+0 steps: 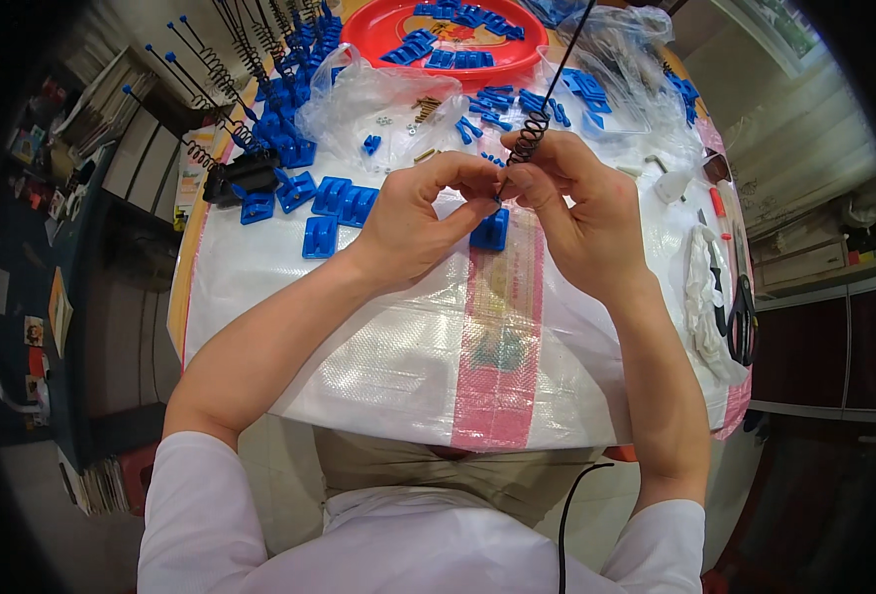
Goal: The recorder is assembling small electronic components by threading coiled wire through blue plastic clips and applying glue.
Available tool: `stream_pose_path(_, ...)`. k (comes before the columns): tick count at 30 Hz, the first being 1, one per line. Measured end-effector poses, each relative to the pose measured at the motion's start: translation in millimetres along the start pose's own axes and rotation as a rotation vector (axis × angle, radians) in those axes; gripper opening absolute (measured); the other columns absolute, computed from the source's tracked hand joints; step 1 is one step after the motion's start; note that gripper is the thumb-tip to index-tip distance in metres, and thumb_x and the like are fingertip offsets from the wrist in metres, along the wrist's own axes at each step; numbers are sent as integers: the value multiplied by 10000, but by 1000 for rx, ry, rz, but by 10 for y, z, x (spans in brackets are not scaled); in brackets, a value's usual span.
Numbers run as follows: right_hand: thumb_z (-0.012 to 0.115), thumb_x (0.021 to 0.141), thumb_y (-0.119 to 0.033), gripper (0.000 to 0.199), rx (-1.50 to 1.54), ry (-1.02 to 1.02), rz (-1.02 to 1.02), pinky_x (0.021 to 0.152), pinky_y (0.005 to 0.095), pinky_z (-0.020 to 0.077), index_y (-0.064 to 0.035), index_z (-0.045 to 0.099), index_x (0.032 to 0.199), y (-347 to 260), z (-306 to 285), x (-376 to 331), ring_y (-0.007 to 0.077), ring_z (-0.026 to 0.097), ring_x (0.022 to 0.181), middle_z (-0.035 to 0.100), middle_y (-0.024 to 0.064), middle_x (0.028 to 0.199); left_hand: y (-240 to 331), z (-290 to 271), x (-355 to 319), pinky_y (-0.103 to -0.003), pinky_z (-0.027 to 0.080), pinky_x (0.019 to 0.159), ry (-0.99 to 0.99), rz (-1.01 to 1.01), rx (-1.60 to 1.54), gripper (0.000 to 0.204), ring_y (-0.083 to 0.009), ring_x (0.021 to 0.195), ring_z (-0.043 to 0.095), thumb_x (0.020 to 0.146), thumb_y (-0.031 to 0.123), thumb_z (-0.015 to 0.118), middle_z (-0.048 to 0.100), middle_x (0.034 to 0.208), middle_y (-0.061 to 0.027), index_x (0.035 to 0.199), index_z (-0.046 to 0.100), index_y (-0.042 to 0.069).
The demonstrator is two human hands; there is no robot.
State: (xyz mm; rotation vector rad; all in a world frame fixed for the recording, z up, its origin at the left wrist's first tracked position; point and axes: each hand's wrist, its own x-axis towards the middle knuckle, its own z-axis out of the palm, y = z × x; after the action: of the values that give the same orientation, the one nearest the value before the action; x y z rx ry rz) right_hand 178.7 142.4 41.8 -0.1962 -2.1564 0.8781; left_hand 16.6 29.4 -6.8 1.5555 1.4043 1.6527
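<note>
In the head view, the left hand (413, 213) is curled, its thumb and forefinger nearly together at the lower end of a black rod (559, 79); whether those fingertips grip the rod or only touch it cannot be told. The right hand (588, 208) pinches the rod between thumb and bent fingers, just below the black spring (529, 137) coiled around it. The rod stands tilted, its upper part leaning to the right above the right hand. Just under the fingertips of both hands sits a blue block (490, 231); the fingers hide whether the rod enters it.

Beside the left hand, to its left, lie more blue blocks (320, 238) on the white sheet (359, 361). Farther left and beyond that hand stands a crowd of blue stands (277, 124) with springs and rods. Beyond both hands are brass screws (426, 107), a clear plastic bag (344, 99), small blue clips (468, 131) and a red tray (352, 45) holding blue parts. To the right of the right hand lie a white bottle (671, 186), a crumpled white cloth (702, 287) and black-handled scissors (743, 322).
</note>
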Motion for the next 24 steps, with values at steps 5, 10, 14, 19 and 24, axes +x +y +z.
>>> stream_pose_path(5,612,1009,-55,209,-62,-84,52,744,273,591,38,634,1194,-27,-44,-4,143,738,839,743,95,900,-38,-14,-4,-304,548,867,-1,52,54,229,-161,970,691,914,2,688,727,1061,-99,1142,694,17)
stream_pose_path(10,608,1011,-55,203,-61,-88,76,746,272,589,37,634,1191,-1,-51,-20,137,734,843,744,94,906,-6,-27,1,-299,545,852,-26,61,128,281,-167,942,690,884,26,710,723,1049,-108,1164,680,9)
stream_pose_path(14,698,950,-111,186,18,8,57,644,311,544,0,643,1089,54,8,-28,229,703,715,703,132,827,41,-27,4,-315,538,791,-69,81,224,332,-186,877,682,859,62,725,710,998,-116,1180,666,4)
stream_pose_path(19,694,949,-100,186,12,-3,43,640,312,549,3,638,1094,61,4,-28,229,712,719,709,136,835,107,-11,-3,-342,533,746,-108,-11,285,293,-216,848,684,869,98,731,698,958,-131,1138,682,-6)
stream_pose_path(24,691,950,-95,178,-34,-49,40,667,324,569,8,638,1085,45,-2,-47,240,734,758,717,144,851,95,-15,-4,-346,540,734,-109,-75,276,227,-226,837,696,877,108,740,702,943,-147,1069,709,-8)
